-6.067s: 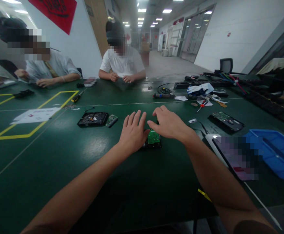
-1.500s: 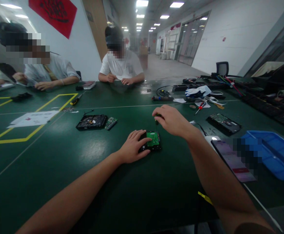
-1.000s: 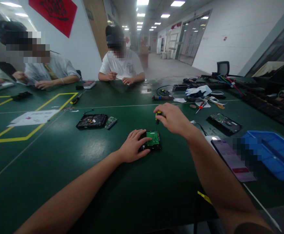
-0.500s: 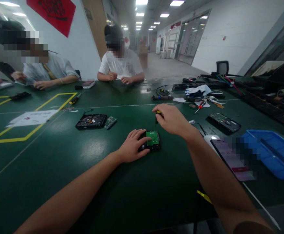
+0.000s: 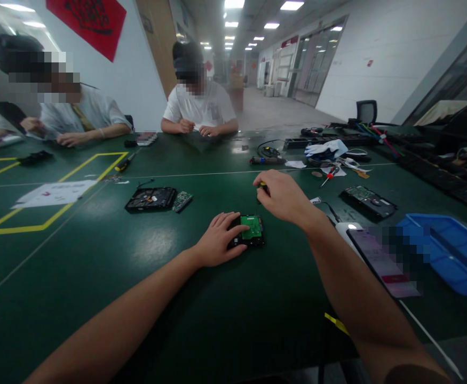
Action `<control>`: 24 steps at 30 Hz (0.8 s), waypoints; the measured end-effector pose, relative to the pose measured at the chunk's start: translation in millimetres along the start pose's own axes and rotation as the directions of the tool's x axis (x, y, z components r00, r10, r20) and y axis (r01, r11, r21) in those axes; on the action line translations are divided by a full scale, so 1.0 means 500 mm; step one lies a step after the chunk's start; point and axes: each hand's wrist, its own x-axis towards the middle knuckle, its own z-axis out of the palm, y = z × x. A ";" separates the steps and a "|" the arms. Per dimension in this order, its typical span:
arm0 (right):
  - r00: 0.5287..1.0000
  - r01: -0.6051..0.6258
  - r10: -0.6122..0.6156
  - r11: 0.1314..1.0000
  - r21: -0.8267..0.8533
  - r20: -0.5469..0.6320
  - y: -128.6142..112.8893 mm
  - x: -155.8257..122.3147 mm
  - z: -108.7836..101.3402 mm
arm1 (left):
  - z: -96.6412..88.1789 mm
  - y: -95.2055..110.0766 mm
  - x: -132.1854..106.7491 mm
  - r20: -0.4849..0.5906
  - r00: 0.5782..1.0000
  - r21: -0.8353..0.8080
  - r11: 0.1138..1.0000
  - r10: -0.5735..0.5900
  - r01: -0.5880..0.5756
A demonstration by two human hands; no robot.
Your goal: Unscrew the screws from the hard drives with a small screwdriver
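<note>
On the green table (image 5: 281, 261), middle, head view: one hard drive (image 5: 254, 234), black casing, laid flat, circuit board (image 5: 253, 226) uppermost; long axis apparently left to right, the left portion covered and its full length hidden. Board bright green, bordered by dark casing at the near side; a small pale label (image 5: 250, 217) near its far edge, lettering too small to read. Left hand (image 5: 219, 243): fingers spread over the drive's left part, index finger on the board, thumb by the near edge. Right hand (image 5: 281, 194): pinching one screwdriver (image 5: 262, 186), handle yellow and black, close to upright, shaft pointing down toward the drive's far right area; tip contact cannot be told. Also listed: white paper (image 5: 55, 193), reddish mark, print illegible; red wall sheet (image 5: 115, 34), black brush-style writing, unread; second drive (image 5: 368, 202), right, board side up, pale label, text unreadable.
</note>
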 end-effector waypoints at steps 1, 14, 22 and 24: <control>1.000 -0.001 0.001 1.000 0.000 0.008 -0.002 0.000 -0.001 | 0.000 0.000 0.000 0.001 1.000 0.002 1.000 -0.001 0.001; 1.000 -0.001 0.001 1.000 0.020 0.020 0.002 0.000 0.000 | 0.002 -0.002 -0.001 0.011 1.000 0.001 1.000 -0.005 0.005; 0.997 0.041 -0.042 0.999 0.017 0.060 0.002 0.001 -0.007 | -0.001 0.002 -0.001 0.007 1.000 0.013 1.000 -0.008 0.008; 0.999 0.007 -0.008 1.000 0.011 0.046 0.003 0.001 -0.005 | -0.002 0.002 -0.001 0.005 1.000 0.011 1.000 -0.003 0.003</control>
